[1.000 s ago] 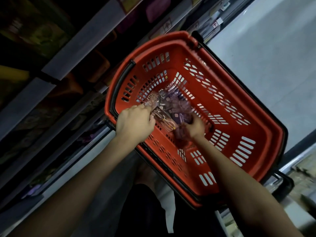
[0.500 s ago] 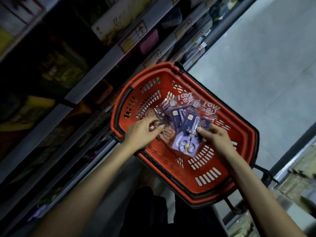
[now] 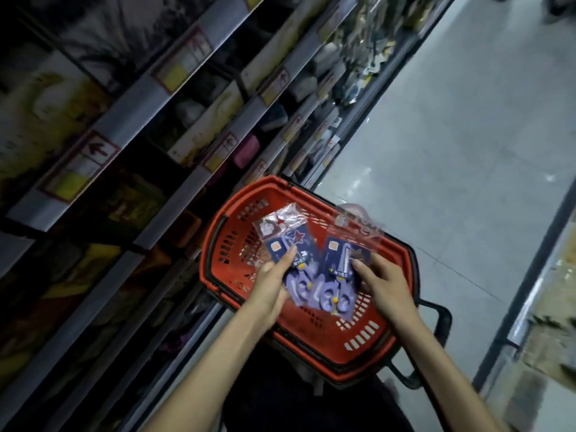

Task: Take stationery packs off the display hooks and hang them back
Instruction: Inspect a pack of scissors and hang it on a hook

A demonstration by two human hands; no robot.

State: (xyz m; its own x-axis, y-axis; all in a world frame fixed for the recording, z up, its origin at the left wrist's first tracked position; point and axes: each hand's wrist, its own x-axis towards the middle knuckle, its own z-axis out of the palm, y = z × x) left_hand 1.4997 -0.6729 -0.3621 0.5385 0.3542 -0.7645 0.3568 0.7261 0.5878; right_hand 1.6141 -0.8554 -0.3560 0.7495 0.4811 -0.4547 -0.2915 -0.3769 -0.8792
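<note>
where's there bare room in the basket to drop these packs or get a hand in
The red basket looks bare at two ends: the corner under the left rim handle, and the near end toward the person's body. The middle is crowded: the left hand and right hand each hold purple packs over it. The grey floor right of the basket is bare.

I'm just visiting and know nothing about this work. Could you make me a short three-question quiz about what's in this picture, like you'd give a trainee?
1. True or false: each hand holds a stationery pack above the red basket.
2. Which side of the picture are the store shelves on? A) left B) right
3. Fill in: the card inside each clear pack is mostly dark ____.

Key
1. True: the left hand grips the left pack, the right hand the right pack.
2. A
3. blue
</note>
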